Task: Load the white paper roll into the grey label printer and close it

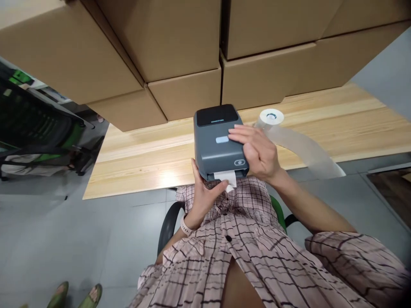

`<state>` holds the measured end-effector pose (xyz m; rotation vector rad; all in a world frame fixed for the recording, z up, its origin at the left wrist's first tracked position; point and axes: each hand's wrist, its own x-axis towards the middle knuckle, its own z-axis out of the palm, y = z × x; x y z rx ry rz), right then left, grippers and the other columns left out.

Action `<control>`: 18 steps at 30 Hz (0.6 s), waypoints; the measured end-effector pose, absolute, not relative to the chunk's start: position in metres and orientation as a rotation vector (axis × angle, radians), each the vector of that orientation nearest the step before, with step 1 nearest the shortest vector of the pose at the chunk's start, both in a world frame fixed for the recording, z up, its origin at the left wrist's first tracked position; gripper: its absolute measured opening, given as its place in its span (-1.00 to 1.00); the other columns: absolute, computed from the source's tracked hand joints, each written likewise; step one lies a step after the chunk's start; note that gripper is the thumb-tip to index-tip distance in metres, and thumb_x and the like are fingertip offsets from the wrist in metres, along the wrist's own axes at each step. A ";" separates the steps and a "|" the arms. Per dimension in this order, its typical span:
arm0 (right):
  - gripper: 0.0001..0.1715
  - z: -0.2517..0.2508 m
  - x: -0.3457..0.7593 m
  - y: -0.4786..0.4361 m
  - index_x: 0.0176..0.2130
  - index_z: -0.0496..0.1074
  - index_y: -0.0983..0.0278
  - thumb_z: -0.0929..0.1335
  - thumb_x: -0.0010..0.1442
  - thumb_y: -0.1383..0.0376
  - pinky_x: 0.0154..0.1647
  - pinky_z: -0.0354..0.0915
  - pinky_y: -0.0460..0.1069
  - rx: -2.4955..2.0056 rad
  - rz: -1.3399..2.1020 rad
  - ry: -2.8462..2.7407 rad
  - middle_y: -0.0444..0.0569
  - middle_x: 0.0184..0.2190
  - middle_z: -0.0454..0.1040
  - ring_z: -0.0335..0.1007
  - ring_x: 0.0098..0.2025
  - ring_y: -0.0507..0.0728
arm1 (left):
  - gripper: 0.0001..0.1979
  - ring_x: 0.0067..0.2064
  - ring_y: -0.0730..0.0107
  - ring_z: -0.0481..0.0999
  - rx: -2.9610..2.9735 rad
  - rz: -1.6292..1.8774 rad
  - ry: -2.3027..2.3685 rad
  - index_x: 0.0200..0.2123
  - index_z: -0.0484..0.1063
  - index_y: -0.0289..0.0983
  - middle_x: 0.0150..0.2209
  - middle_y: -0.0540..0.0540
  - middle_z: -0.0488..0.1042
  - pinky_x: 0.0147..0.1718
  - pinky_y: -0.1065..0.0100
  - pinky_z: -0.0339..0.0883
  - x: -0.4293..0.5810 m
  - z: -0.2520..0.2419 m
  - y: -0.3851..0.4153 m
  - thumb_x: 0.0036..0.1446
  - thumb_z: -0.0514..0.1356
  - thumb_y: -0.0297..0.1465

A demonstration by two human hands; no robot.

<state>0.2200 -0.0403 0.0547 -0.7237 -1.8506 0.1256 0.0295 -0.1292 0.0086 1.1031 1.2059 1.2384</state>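
Head view, printer: a dark grey printer (212, 155) is sitting between the two hands, its slotted front turned toward the body.
Right hand: the right hand (261, 152) is lying with fingers extended over the printer's top and right side.
Left hand: the left hand (205, 194) is bracing the front left corner, thumb reaching onto the paper; grip underneath hidden, cannot tell how tight.
Paper strip: a white strip (225, 175) is poking from the slot, touching the left thumb.
Roll: a white roll (265, 114) is standing just beyond the right hand on the worktop (150, 158), its tail trailing rightward.
Boxes: cardboard boxes (189, 96) are standing stacked beyond both hands.
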 end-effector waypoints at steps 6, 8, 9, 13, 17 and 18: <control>-0.50 0.019 0.220 -0.050 0.17 0.57 0.21 0.20 0.43 0.36 0.35 0.41 0.30 -0.788 0.061 -1.946 0.03 0.18 0.62 0.50 0.32 0.25 | 0.25 0.62 -0.04 -0.11 1.037 1.312 1.107 0.58 -0.35 0.04 0.61 -0.18 -0.11 0.57 -0.06 -0.15 0.019 0.003 -0.126 0.11 0.44 0.03; -0.50 0.015 0.220 -0.051 0.18 0.56 0.22 0.20 0.42 0.36 0.35 0.41 0.29 -0.775 0.039 -1.936 0.04 0.18 0.62 0.49 0.32 0.24 | 0.16 0.63 -0.01 -0.13 1.032 1.363 1.114 0.58 -0.32 0.03 0.62 -0.18 -0.12 0.57 -0.05 -0.15 0.017 0.004 -0.120 0.17 0.35 0.10; -0.50 0.013 0.220 -0.051 0.18 0.56 0.23 0.20 0.43 0.37 0.35 0.40 0.29 -0.766 0.031 -1.926 0.05 0.18 0.62 0.49 0.32 0.24 | 0.14 0.63 0.00 -0.14 1.038 1.376 1.132 0.58 -0.31 0.02 0.62 -0.18 -0.12 0.57 -0.05 -0.15 0.017 0.005 -0.116 0.19 0.33 0.12; -0.49 0.010 0.217 -0.054 0.22 0.53 0.21 0.17 0.45 0.36 0.37 0.38 0.28 -0.757 0.050 -1.889 0.04 0.20 0.61 0.47 0.34 0.24 | 0.14 0.61 -0.03 -0.04 1.055 1.350 1.219 0.58 -0.27 -0.02 0.60 -0.21 -0.06 0.55 0.00 -0.06 0.021 0.013 -0.104 0.18 0.35 0.09; -0.48 0.005 0.211 -0.057 0.24 0.51 0.16 0.17 0.47 0.34 0.40 0.34 0.28 -0.750 0.110 -1.824 0.00 0.22 0.60 0.46 0.34 0.24 | 0.05 0.59 -0.02 0.02 1.100 1.342 1.272 0.57 -0.18 -0.05 0.59 -0.19 0.00 0.55 0.03 -0.02 0.028 0.017 -0.100 0.23 0.33 0.04; -0.48 0.004 0.210 -0.057 0.24 0.51 0.15 0.17 0.47 0.33 0.40 0.34 0.29 -0.747 0.119 -1.804 -0.02 0.22 0.60 0.46 0.34 0.24 | 0.02 0.59 -0.02 0.01 1.118 1.359 1.280 0.56 -0.15 -0.06 0.59 -0.18 0.00 0.55 0.04 -0.03 0.028 0.017 -0.100 0.24 0.32 0.04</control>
